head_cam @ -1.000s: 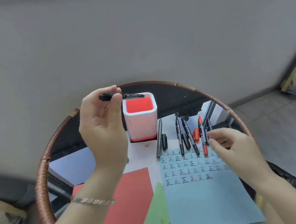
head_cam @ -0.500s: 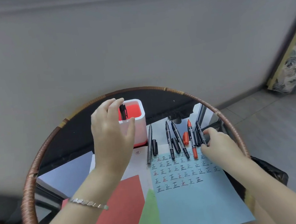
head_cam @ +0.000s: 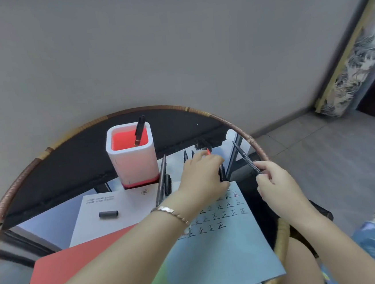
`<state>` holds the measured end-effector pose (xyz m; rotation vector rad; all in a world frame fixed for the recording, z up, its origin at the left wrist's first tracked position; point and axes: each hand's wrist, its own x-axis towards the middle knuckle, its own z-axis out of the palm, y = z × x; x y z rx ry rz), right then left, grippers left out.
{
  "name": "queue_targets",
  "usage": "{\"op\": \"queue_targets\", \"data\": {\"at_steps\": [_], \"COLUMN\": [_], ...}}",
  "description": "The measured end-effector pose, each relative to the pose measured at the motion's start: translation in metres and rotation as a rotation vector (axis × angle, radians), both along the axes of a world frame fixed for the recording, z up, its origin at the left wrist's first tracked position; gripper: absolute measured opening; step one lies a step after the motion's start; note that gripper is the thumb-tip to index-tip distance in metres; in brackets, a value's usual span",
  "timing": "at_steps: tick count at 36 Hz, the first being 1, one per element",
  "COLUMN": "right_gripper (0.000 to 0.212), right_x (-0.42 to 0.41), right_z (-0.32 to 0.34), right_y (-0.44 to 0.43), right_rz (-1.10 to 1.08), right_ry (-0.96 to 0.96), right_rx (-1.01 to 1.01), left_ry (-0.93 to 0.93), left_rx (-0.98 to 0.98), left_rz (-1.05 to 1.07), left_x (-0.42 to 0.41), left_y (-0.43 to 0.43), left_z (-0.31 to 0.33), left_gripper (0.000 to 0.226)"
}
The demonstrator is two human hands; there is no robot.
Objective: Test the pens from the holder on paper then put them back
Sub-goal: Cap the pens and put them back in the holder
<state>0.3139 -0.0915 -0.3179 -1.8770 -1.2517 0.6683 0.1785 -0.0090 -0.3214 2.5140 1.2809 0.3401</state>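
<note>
**A:** Head view, biggest thing first: round glass table [head_cam: 57, 215] with a woven rim, papers spread over it. The blue sheet [head_cam: 226, 253] has rows of test marks, with a red sheet [head_cam: 79, 268] and a white sheet [head_cam: 119, 209] to its left.

**B:** And the holder?

**A:** White holder [head_cam: 132, 157], red inside, stands at the back with one black pen [head_cam: 139, 130] leaning in it. Left hand [head_cam: 203, 177] lies over the row of pens at the blue sheet's top edge, fingers curled on a black cap [head_cam: 221, 173] (can't tell how tight). Right hand [head_cam: 277, 190] pinches a black pen [head_cam: 245, 157], tip up and away. A grey pen [head_cam: 161, 179] lies beside the holder. A loose dark cap [head_cam: 108, 214] sits on the white sheet.
</note>
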Motion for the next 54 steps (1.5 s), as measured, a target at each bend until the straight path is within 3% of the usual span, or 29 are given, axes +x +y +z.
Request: {"op": "queue_targets", "data": {"at_steps": [5,9,13,21,27,30,33,36,42,49,54], "right_gripper": [0.037,0.036,0.036,0.033,0.026,0.019,0.014,0.018,0.009,0.021,0.012], "right_x": [0.006,0.006,0.003,-0.003,0.002,0.004,0.004,0.0,-0.016,-0.049,-0.065], "right_z": [-0.001,-0.001,-0.002,-0.002,0.0,0.001,0.002,0.006,0.008,0.016,0.019], "right_y": [-0.005,-0.006,-0.006,-0.007,-0.017,-0.021,-0.023,-0.025,-0.026,-0.028,-0.027], "right_rz": [-0.012,-0.022,-0.024,-0.079,-0.081,-0.073,-0.061,-0.036,0.105,0.35,0.413], "right_ry": [0.041,0.064,0.057,0.059,0.077,0.106,0.107,0.104,0.014,-0.078,-0.098], "right_rx": [0.006,0.011,0.022,0.042,0.073,0.071,0.089,0.127,0.143,0.252,0.286], "left_ry": [0.004,-0.171,-0.242,-0.045,0.022,-0.104,-0.404,-0.635,-0.958,-1.085,-1.135], "left_rx": [-0.13,-0.006,0.068,0.086,0.103,0.074,-0.137,-0.338,-0.55,-0.62,-0.665], "left_rz": [-0.017,-0.012,-0.011,0.051,0.087,0.098,0.148,0.193,0.333,0.502,0.551], "left_x": [0.006,0.001,-0.007,0.008,0.025,0.023,0.011,-0.012,-0.077,-0.138,-0.154], "left_y": [0.012,0.013,0.005,0.003,0.004,0.0,-0.01,-0.022,-0.045,-0.064,-0.075], "left_z": [-0.006,-0.011,-0.006,-0.007,-0.009,-0.007,0.003,0.016,0.034,0.025,0.017], "left_gripper": [0.051,0.031,0.028,0.039,0.026,0.016,0.005,0.005,0.012,0.009,0.011]}}
